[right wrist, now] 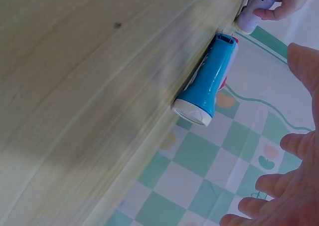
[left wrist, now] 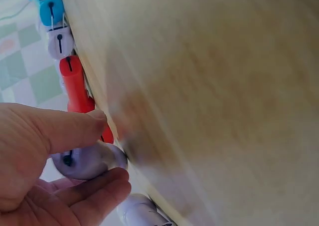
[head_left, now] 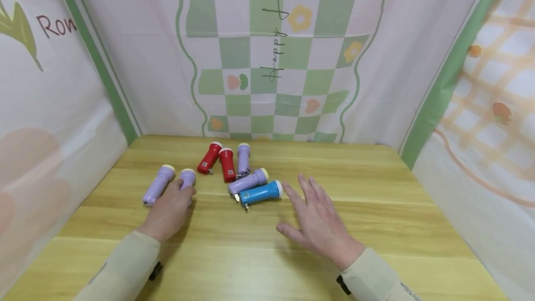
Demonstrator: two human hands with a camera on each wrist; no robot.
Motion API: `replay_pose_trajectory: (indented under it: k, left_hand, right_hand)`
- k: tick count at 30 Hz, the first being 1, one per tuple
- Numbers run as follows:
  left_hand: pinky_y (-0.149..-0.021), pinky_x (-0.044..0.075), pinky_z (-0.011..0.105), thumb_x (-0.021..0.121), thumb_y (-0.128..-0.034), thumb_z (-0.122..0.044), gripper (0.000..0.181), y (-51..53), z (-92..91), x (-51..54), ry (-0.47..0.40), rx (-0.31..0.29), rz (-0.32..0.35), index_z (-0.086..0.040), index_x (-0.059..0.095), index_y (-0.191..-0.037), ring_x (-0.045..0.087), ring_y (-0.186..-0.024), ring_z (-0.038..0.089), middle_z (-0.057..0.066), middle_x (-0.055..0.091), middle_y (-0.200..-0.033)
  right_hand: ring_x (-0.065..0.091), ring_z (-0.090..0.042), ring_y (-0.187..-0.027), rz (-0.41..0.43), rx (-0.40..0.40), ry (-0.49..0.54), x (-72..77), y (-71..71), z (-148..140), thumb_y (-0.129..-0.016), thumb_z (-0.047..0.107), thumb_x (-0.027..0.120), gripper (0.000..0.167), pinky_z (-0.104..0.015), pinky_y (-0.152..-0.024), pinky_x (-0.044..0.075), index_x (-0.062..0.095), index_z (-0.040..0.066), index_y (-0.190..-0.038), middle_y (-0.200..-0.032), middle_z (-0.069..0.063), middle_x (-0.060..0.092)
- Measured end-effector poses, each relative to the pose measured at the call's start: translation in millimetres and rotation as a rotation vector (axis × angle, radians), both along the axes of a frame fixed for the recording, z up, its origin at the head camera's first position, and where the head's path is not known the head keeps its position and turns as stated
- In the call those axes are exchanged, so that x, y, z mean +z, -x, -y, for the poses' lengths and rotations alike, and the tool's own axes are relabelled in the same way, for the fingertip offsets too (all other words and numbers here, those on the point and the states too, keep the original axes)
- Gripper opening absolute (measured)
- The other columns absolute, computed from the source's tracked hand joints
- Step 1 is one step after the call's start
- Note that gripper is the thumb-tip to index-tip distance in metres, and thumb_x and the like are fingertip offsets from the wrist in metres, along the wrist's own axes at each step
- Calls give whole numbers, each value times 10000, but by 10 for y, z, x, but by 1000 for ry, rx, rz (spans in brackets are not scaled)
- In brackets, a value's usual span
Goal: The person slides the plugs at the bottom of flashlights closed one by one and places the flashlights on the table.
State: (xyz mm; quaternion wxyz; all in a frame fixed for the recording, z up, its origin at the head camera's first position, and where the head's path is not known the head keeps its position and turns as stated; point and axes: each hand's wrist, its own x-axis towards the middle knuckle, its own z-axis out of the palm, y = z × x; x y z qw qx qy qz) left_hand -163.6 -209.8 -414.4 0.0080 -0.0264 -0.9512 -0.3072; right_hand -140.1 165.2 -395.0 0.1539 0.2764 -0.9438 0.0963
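My left hand [head_left: 170, 210] grips a light purple flashlight [head_left: 188, 178] on the left part of the table, its pale lens end pointing away. In the left wrist view, the thumb lies on one side of that flashlight [left wrist: 84, 162] and the fingers on the other. Just left of it lies another purple flashlight [head_left: 158, 187]. My right hand [head_left: 319, 217] holds nothing, its fingers spread over the table. Nearest to it is a blue flashlight [head_left: 262, 193] with a white head and plug prongs out at its tail.
Behind the blue flashlight lie a purple flashlight [head_left: 250, 181] and another purple one [head_left: 244, 158]. Two red flashlights, one [head_left: 227, 165] upright in line and one [head_left: 209, 158] slanted, rest beside them. Patterned cloth [head_left: 263, 50] hangs around the wooden table [head_left: 234, 264].
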Motion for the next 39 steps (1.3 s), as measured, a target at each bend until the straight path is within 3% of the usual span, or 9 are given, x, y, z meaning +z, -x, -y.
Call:
replay_pose_trajectory:
  k: [3, 8, 10, 12, 16, 18, 23, 28, 39]
  left_hand:
    - [-1209, 298, 643, 220, -1095, -580, 795, 22, -1, 23, -103, 93, 144, 27, 258, -1607, 405, -1461, 431, 230, 359, -1638]
    - [-1189, 325, 651, 191, -1101, -566, 797, 1, 13, 3, -38, 74, 111, 51, 245, -1603, 410, -1451, 478, 256, 337, -1644]
    - [-1116, 410, 659, 232, -1131, -439, 666, -14, 21, -10, 51, 31, 25, 69, 337, -1550, 498, -1363, 506, 297, 401, -1585]
    - [-958, 529, 636, 353, -1125, -241, 449, -23, 34, -31, 210, -43, -120, 86, 489, -1402, 623, -1162, 521, 344, 510, -1450]
    - [-586, 572, 496, 597, -937, 67, 80, -29, 54, -69, 542, -143, -451, 66, 610, -1016, 645, -711, 396, 312, 627, -1131]
    - [-520, 546, 446, 654, -880, 95, 69, -24, 55, -75, 596, -155, -512, 47, 624, -920, 598, -621, 333, 248, 634, -1059]
    - [-536, 549, 441, 680, -860, 103, 90, -25, 63, -49, 618, -164, -488, 22, 654, -830, 590, -626, 311, 163, 641, -1036]
    - [-616, 580, 461, 698, -864, 106, 100, -11, 78, -24, 644, -161, -452, 14, 683, -828, 621, -717, 335, 161, 658, -1078]
    - [-585, 571, 475, 701, -873, 98, 120, 2, 87, -31, 631, -136, -422, -8, 691, -818, 592, -727, 358, 155, 653, -1095]
  right_hand:
    - [265, -531, -1517, 7, 0, 1, 1, 1, 2, -900, 597, 728, 931, -671, -1204, 293, 343, 168, -1631, -1654, -316, 262]
    - [262, -529, -1519, 14, 2, 5, 6, 3, 4, -903, 600, 727, 929, -668, -1207, 290, 340, 173, -1632, -1655, -315, 261]
    - [262, -530, -1518, 17, 4, 7, 8, 4, 5, -903, 601, 727, 928, -667, -1210, 286, 342, 171, -1631, -1654, -315, 263]
    - [258, -530, -1520, 21, 3, 6, 10, 6, 6, -904, 601, 726, 926, -666, -1212, 282, 345, 169, -1630, -1656, -314, 258]
    - [248, -522, -1528, 27, -1, 4, 8, 8, 5, -902, 602, 723, 928, -665, -1216, 275, 346, 166, -1629, -1661, -308, 252]
    - [244, -518, -1531, 26, -2, 4, 8, 9, 5, -903, 606, 719, 929, -662, -1218, 272, 343, 167, -1631, -1662, -307, 251]
    - [242, -520, -1530, 20, 6, 7, 10, 11, 13, -900, 603, 724, 935, -663, -1218, 267, 342, 162, -1630, -1658, -313, 252]
    - [253, -526, -1523, 15, 9, 9, 9, 11, 13, -894, 596, 734, 934, -666, -1214, 274, 353, 153, -1624, -1653, -319, 259]
    - [259, -529, -1520, 8, 11, 4, -1, 15, 12, -895, 598, 733, 931, -669, -1211, 278, 359, 150, -1621, -1647, -321, 272]
